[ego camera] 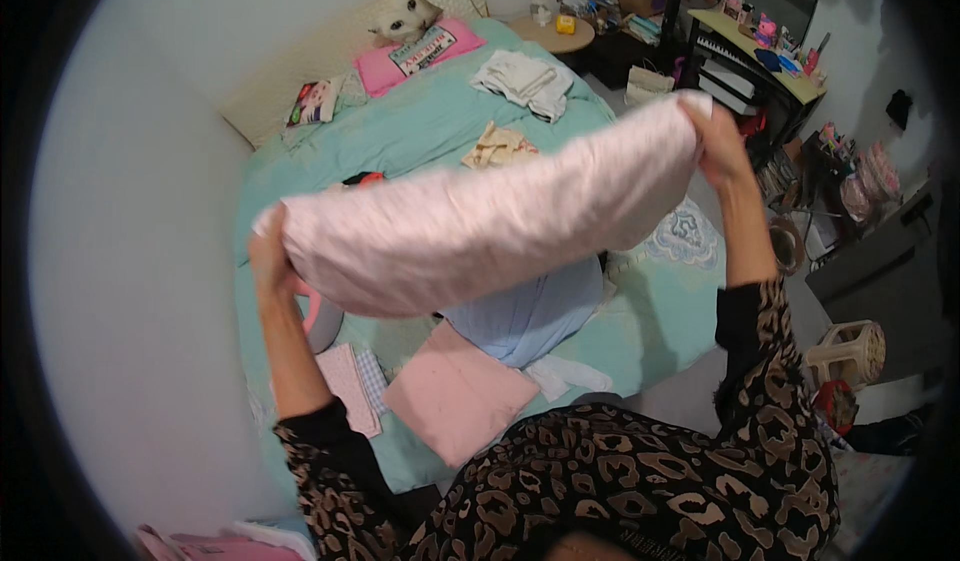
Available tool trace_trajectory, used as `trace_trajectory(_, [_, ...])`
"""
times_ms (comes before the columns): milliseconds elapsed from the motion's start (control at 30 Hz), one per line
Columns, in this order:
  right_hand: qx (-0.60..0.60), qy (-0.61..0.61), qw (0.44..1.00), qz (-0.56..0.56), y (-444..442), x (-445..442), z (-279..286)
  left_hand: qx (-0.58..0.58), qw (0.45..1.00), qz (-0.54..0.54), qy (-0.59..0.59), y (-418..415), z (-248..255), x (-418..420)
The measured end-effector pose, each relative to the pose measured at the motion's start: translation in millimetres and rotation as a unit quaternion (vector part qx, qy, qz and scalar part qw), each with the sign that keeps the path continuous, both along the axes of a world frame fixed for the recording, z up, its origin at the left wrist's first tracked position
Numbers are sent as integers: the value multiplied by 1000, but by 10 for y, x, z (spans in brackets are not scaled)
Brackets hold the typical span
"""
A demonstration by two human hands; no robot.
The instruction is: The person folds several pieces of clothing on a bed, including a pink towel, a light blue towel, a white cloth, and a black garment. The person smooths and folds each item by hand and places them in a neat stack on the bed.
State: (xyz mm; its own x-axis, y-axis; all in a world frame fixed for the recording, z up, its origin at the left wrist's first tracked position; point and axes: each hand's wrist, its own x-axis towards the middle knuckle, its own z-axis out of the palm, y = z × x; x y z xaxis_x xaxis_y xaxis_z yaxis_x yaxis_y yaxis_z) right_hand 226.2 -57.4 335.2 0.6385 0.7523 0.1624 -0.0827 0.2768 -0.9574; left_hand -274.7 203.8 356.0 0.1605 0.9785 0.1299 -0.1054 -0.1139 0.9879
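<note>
A pale pink cloth [480,223], blurred by motion, is stretched in the air over the bed. My left hand [274,253] grips its left end, and my right hand [716,141] grips its right end, held higher. Beneath the cloth, a light blue garment [532,313] lies on the green bedspread [645,336], partly hidden. Nearer me is a folded pink cloth [461,396]. To its left lie a dotted pink folded cloth [349,388] and a blue checked cloth [370,381]. A white cloth [570,377] lies right of the folded pink one.
Folded light garments [521,80], a beige cloth [499,147] and a pink pillow [420,54] lie farther up the bed. A round side table [551,35] stands beyond it. At the right are a desk with a keyboard [757,50] and a plastic stool [847,351]. A wall borders the left.
</note>
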Motion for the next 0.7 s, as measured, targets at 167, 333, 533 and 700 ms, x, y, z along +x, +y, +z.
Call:
trace_trajectory(167, [126,-141,982,9,223,137,1316,157,988,4,-13,236,1314,-80])
trace_trajectory(333, [194,-201,959,49,179,-116,2098,188,980,60,25,41,1916,-172])
trace_trajectory(533, [229,-207,950,44,137,-357,2313,93,979,-52,174,-107,1971,-481])
trace_trajectory(700, [217,-164,960,72,130,-44,2129,3,990,-136,23,-52,1235,-421])
